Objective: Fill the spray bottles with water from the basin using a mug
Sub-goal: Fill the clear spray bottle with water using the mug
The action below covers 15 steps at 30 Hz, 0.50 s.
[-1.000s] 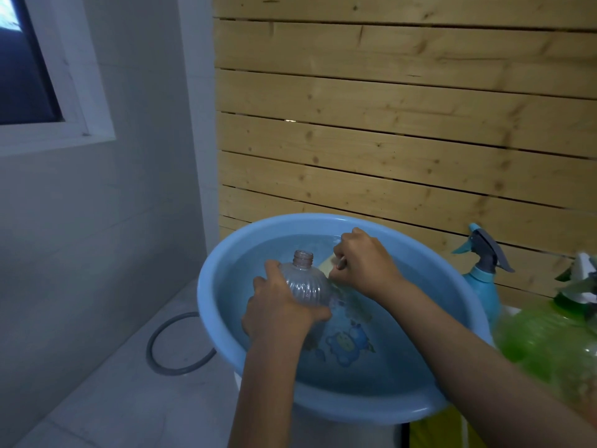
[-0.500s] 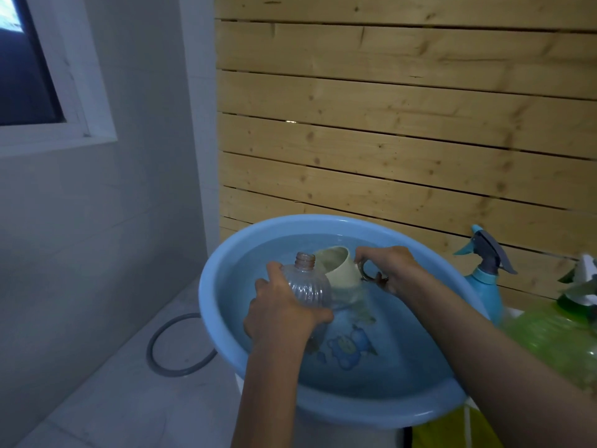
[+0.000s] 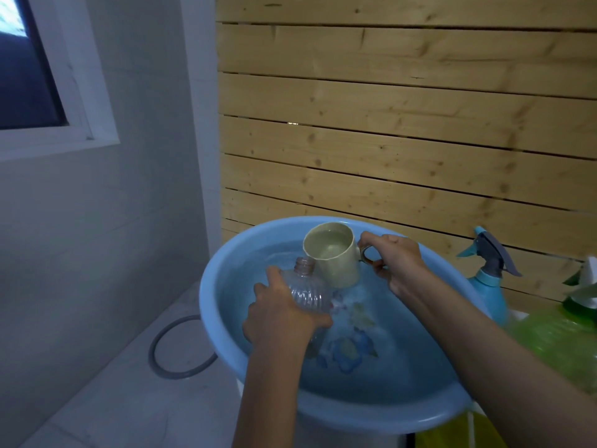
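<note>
Our left hand (image 3: 277,315) grips the clear bottle (image 3: 307,287) in the basin (image 3: 210,305). Right hand (image 3: 395,265) pinches the mug (image 3: 334,258) by its handle; it looks water-filled.

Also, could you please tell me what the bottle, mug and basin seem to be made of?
The bottle looks like clear plastic: its ribbed wall is see-through. The mug is cream and matte, plastic or ceramic; I cannot tell. The basin seems smooth blue plastic, with a soft sheen on its rim.

Btm half of clear bottle (image 3: 307,294) hidden behind left hand (image 3: 281,315), mug (image 3: 332,257) handle partly covered by right hand (image 3: 397,263), green spray bottle (image 3: 562,344) blurry & cut by rt edge, blue spray bottle (image 3: 487,286) base behind basin (image 3: 210,305) rim, window (image 3: 29,76) cropped at left edge.
</note>
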Motion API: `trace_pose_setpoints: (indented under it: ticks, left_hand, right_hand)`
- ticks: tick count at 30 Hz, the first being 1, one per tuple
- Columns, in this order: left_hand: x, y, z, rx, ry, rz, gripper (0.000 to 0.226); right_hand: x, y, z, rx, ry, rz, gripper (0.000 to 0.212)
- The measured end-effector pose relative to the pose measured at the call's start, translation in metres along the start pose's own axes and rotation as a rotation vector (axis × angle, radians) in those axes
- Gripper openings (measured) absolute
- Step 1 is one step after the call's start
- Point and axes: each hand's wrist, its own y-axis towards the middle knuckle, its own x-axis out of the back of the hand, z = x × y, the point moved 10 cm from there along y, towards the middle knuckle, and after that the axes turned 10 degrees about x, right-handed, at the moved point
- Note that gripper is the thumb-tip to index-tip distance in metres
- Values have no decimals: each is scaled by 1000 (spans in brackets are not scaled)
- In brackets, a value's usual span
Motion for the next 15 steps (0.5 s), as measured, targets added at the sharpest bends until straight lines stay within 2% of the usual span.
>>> trace_pose_setpoints:
  ticks: [5,15]
  left_hand:
    - [-1,0,0,3,3,12,90]
    - [-4,0,1,15,7,41,90]
  right_hand:
    - [0,1,13,118,56,-9,44]
    - [-5,-1,31,234,132,1,46]
